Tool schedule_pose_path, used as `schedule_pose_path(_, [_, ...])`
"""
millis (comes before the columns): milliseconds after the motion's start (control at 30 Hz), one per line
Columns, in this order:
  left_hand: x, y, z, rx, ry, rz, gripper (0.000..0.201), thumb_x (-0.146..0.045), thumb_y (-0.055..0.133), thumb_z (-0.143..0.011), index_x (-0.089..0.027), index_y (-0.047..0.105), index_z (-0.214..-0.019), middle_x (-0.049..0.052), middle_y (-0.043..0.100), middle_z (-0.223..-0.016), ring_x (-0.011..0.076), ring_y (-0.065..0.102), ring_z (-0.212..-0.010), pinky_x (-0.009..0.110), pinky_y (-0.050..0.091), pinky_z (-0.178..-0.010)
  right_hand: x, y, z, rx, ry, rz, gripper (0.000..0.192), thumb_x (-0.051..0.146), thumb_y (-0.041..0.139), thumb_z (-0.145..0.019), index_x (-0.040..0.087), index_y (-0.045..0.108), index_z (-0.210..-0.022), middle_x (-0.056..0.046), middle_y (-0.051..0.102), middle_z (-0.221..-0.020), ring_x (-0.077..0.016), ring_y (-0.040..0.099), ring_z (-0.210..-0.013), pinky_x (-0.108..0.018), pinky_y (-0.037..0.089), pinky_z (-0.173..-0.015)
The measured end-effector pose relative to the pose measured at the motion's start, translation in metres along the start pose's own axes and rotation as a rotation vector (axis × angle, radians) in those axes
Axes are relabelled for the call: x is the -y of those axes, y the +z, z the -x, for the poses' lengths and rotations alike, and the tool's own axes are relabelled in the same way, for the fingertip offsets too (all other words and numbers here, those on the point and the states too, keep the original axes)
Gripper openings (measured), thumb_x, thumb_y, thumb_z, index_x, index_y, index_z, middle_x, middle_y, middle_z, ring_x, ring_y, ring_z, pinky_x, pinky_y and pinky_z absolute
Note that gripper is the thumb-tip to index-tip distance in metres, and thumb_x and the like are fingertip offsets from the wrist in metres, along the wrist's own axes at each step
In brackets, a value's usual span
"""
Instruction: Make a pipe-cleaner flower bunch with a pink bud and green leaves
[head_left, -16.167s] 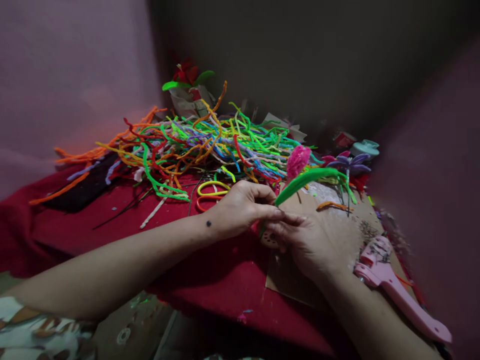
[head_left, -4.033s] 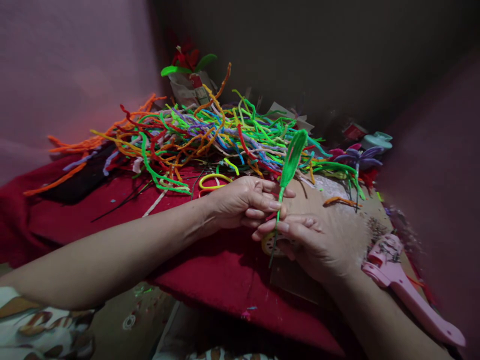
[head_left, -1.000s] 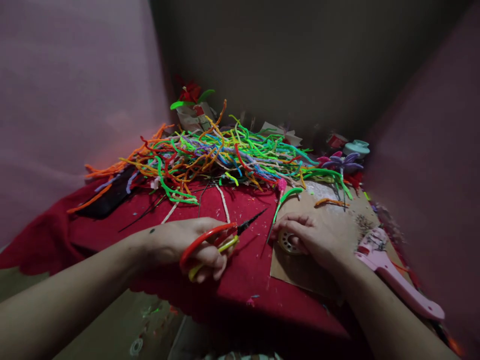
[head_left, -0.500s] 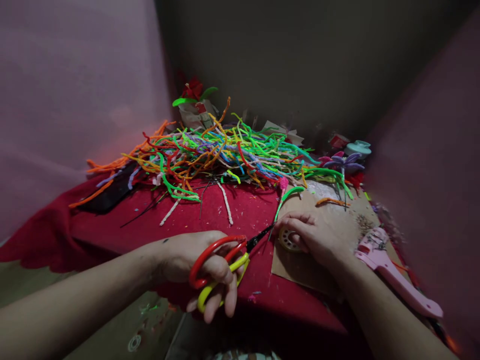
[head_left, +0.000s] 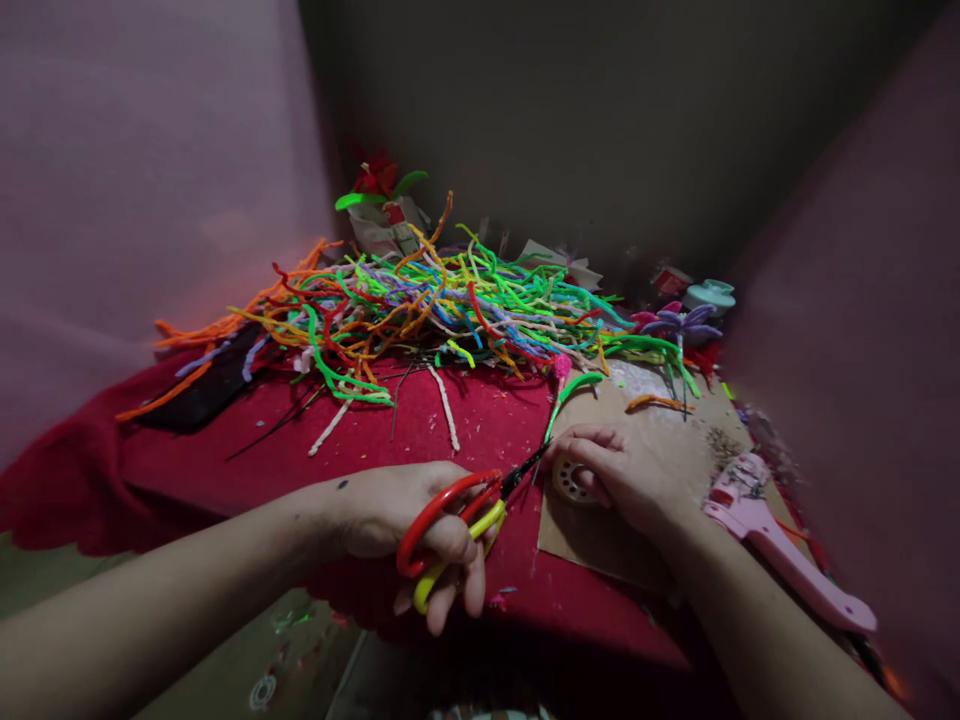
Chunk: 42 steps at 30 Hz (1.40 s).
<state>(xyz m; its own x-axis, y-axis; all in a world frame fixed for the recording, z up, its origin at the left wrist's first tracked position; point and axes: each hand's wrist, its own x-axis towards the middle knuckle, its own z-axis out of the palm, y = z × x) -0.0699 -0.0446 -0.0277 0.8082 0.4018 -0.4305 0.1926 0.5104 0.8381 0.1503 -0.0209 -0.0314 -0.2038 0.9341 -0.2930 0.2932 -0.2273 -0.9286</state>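
left hand [head_left: 450,541] curled through scissors [head_left: 486,524], blades [head_left: 517,476] at green stem [head_left: 550,426]; right hand [head_left: 611,463] half-curled over tape roll [head_left: 564,484], hold unclear. best snip slowly, tips well off skin.

On the cloth [head_left: 247,490], a heap of pipe cleaners [head_left: 420,300] lies far back, with the scissors [head_left: 510,485] nearer in the left hand [head_left: 394,510], their tips by a flower stem [head_left: 552,418] at the right hand [head_left: 634,475], which partly covers a spool [head_left: 568,484] on the cardboard [head_left: 577,530], left of a handled tool [head_left: 795,557].
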Motion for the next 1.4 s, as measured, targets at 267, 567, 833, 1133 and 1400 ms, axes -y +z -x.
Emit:
schedule_pose_path(267, [0.005, -0.001, -0.002, -0.015, -0.012, -0.099, 0.007, -0.02, 0.051, -0.078, -0.015, 0.047, -0.081, 0.0, 0.063, -0.064, 0.0074, 0.056, -0.041, 0.013, 0.042, -0.036, 0.001, 0.0, 0.0, -0.028, 0.03, 0.015, 0.019, 0.032, 0.053, -0.065, 0.017, 0.056, -0.052, 0.006, 0.039, -0.033, -0.0058, 0.027, -0.032, -0.021, 0.015, -0.035])
schedule_pose_path(567, [-0.008, 0.009, 0.004, -0.162, -0.129, -0.328, 0.015, -0.025, 0.052, -0.077, -0.018, 0.039, -0.079, -0.002, 0.057, -0.067, 0.0073, 0.052, -0.04, 0.015, 0.034, -0.034, -0.009, -0.001, -0.003, -0.01, 0.001, -0.092, 0.017, 0.032, 0.056, -0.061, 0.018, 0.057, -0.053, 0.007, 0.036, -0.032, -0.0055, 0.026, -0.033, -0.021, 0.015, -0.036])
schedule_pose_path(833, [-0.001, -0.006, 0.008, -0.028, -0.09, -0.274, 0.023, -0.028, 0.058, -0.072, -0.018, 0.039, -0.08, 0.0, 0.058, -0.07, 0.0086, 0.055, -0.044, 0.016, 0.039, -0.036, -0.013, -0.003, -0.005, 0.011, 0.019, -0.193, 0.015, 0.028, 0.056, -0.062, 0.016, 0.065, -0.06, 0.005, 0.043, -0.035, -0.0053, 0.026, -0.033, -0.02, 0.016, -0.036])
schedule_pose_path(1133, [-0.013, -0.01, 0.021, -0.176, -0.042, -0.366, 0.03, -0.042, 0.055, -0.073, -0.018, 0.039, -0.081, 0.001, 0.058, -0.071, 0.0113, 0.055, -0.047, 0.02, 0.039, -0.041, -0.018, -0.003, -0.008, -0.017, 0.018, -0.217, 0.016, 0.028, 0.057, -0.066, 0.016, 0.067, -0.064, 0.001, 0.055, -0.046, -0.0039, 0.027, -0.032, -0.018, 0.011, -0.034])
schedule_pose_path(1400, [-0.034, -0.043, -0.008, -0.881, -0.132, -1.647, 0.021, -0.031, 0.043, -0.081, -0.016, 0.053, -0.09, 0.011, 0.06, -0.078, 0.0227, 0.057, -0.067, 0.03, 0.038, -0.056, -0.018, -0.005, -0.008, -0.015, -0.019, -0.154, 0.018, 0.028, 0.054, -0.067, 0.017, 0.068, -0.064, -0.004, 0.066, -0.066, -0.004, 0.032, -0.034, -0.019, 0.016, -0.034])
